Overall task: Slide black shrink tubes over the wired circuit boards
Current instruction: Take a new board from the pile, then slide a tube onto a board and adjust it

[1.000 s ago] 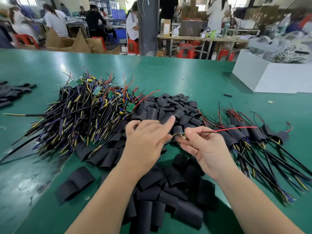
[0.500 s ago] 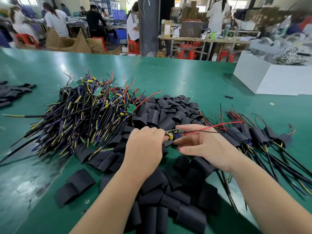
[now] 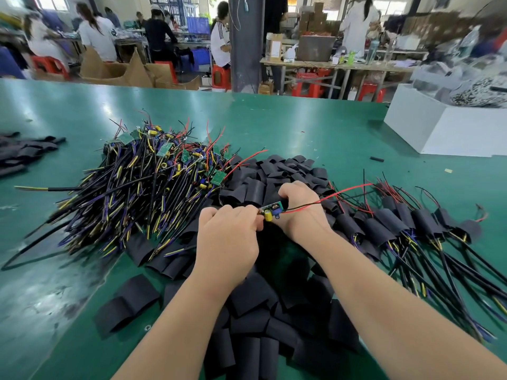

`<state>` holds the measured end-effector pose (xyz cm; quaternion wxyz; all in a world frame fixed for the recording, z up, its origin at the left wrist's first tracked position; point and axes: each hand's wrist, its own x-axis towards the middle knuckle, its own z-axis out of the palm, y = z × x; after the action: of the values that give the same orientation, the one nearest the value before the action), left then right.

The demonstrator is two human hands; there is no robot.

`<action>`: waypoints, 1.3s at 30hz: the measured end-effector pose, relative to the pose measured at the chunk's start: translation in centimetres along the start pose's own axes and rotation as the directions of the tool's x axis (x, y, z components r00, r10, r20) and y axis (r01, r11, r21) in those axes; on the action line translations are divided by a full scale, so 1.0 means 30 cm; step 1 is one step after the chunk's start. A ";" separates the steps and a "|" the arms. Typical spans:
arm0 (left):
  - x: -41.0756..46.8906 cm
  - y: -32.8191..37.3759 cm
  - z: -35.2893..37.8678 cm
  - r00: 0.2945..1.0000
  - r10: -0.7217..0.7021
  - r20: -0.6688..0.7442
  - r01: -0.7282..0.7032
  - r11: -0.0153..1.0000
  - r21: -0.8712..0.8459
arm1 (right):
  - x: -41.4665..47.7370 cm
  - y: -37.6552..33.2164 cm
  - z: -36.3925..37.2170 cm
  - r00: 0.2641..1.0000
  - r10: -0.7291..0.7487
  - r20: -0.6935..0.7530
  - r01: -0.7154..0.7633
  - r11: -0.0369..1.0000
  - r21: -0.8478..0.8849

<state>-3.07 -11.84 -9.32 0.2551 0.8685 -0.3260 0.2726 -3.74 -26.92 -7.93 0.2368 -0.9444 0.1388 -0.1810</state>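
My left hand [image 3: 227, 237] pinches a small green circuit board [image 3: 271, 210] with a yellow capacitor. The board's red wire [image 3: 343, 192] runs right across my right wrist. My right hand [image 3: 300, 208] lies just beyond the board on the heap of black shrink tubes [image 3: 277, 171], its fingers curled down on one tube there. More loose tubes [image 3: 255, 305] are under my forearms. A pile of bare wired boards [image 3: 153, 182] is on the left. Boards with tubes on them [image 3: 384, 226] lie in a row on the right.
All of it lies on a green table [image 3: 301, 127]. A white box [image 3: 439, 133] stands at the back right, and a short black piece [image 3: 376, 159] lies in front of it. More black tubes [image 3: 22, 152] are at the far left edge. People work at benches behind.
The board has passed from my right hand's fingers to my left hand's pinch. My right hand has moved forward onto the tube heap and curled its fingers there.
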 end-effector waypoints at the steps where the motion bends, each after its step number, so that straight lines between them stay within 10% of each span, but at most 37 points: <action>1: 0.000 0.000 -0.002 1.000 -0.006 -0.014 0.006 1.000 -0.014 | -0.016 -0.002 -0.007 0.997 -0.053 -0.051 0.058 0.994 0.092; 9: -0.001 -0.001 -0.009 1.000 -0.009 0.003 0.009 0.996 -0.090 | -0.138 0.109 -0.151 0.953 0.294 -0.068 -0.199 0.784 0.588; 16: 0.001 -0.017 -0.016 0.990 -0.058 0.129 0.075 0.989 -0.124 | -0.257 0.179 -0.232 0.926 0.296 0.234 -0.225 -0.067 0.972; 25: 0.007 -0.018 -0.032 0.976 -0.040 0.212 0.088 0.971 -0.223 | -0.264 0.213 -0.281 0.881 0.469 -0.065 0.137 -0.120 0.983; 39: -0.001 -0.023 -0.020 0.986 -0.018 0.168 0.039 0.992 -0.120 | -0.289 0.129 -0.269 0.937 0.326 -0.126 0.155 -0.065 0.986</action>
<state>-2.78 -10.99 -9.10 0.2840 0.8754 -0.3499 0.1748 -15.49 -30.39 -5.62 0.8321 -0.4157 0.0603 -0.3620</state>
